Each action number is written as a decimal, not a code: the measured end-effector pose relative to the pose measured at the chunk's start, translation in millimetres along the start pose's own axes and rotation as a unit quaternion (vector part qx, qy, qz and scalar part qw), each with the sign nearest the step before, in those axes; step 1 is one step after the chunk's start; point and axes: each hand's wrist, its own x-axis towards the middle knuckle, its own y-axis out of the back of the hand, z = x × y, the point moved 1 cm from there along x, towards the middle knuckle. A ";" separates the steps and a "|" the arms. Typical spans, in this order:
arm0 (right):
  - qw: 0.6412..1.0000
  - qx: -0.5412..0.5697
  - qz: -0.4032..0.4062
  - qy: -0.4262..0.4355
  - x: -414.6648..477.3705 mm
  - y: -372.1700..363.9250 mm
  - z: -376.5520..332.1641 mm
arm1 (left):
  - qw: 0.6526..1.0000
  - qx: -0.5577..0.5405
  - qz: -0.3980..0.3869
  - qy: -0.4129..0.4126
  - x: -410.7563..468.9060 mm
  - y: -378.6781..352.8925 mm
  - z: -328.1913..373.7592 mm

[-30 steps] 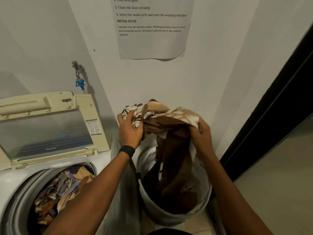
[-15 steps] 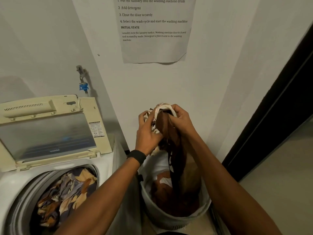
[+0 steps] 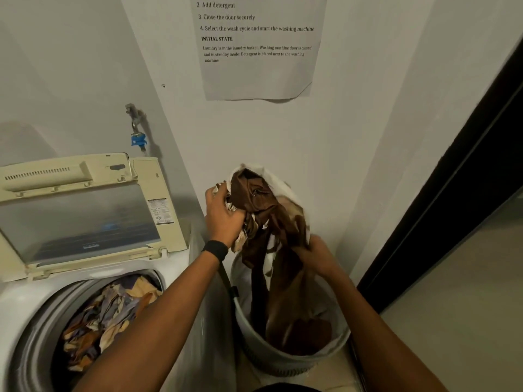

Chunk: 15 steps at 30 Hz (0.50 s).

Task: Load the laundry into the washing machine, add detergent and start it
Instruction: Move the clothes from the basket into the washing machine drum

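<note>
The left hand (image 3: pixel 225 213) is clenched round a bunched brown and cream cloth (image 3: pixel 263 210) and holds its top high above the basket (image 3: pixel 283 360). A black wristband (image 3: pixel 215 249) sits on that wrist. The right hand (image 3: pixel 317 253) is lower and to the right, just over the basket's far rim. It grasps the same cloth lower down, with its fingers mostly buried in the folds. From the two hands the cloth hangs down in a long twist, and its lower end lies inside the basket on more brown fabric at the bottom.

The basket is round and pale. It stands on the floor just beside the washer (image 3: pixel 25 301), between the washer and a dark door frame (image 3: pixel 452 193). The washer is a top loader at the left with its lid (image 3: pixel 79 219) raised and leaning back toward the wall. The drum (image 3: pixel 36 343) is open and holds a heap of clothes (image 3: pixel 107 315) in purple, orange and cream.

On the wall above the lid is a tap (image 3: pixel 138 140) with a blue fitting. A printed sheet (image 3: pixel 257 72) hangs on the wall higher up, over the basket. Its lines include "Add detergent" and "Close the door securely".
</note>
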 end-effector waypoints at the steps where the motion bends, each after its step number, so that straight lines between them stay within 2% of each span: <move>1: 0.998 0.033 0.042 0.025 3.2 10.3 -17.8 | 1.000 0.025 -0.002 -0.001 -1.6 0.7 -3.6; 3: 0.982 0.090 0.125 0.108 12.6 31.3 -60.0 | 0.997 0.070 -0.015 -0.006 -5.2 0.8 -10.3; 6: 0.962 0.112 0.175 0.176 25.8 43.2 -105.6 | 0.995 0.073 -0.055 -0.037 -8.9 -2.7 -4.9; 8: 0.964 0.134 0.163 0.159 32.3 30.0 -111.6 | 0.990 0.054 -0.110 -0.074 -11.1 -5.9 9.2; 10: 0.969 0.178 0.115 0.127 33.2 14.3 -111.3 | 0.980 0.046 -0.164 -0.099 -14.0 -5.3 22.5; 12: 0.971 0.194 0.089 0.104 33.8 9.1 -105.7 | 0.969 0.083 -0.192 -0.128 -16.5 -2.3 25.2; 15: 0.978 0.156 0.102 0.095 42.2 13.7 -104.6 | 0.955 0.132 -0.202 -0.174 -19.0 -3.6 21.8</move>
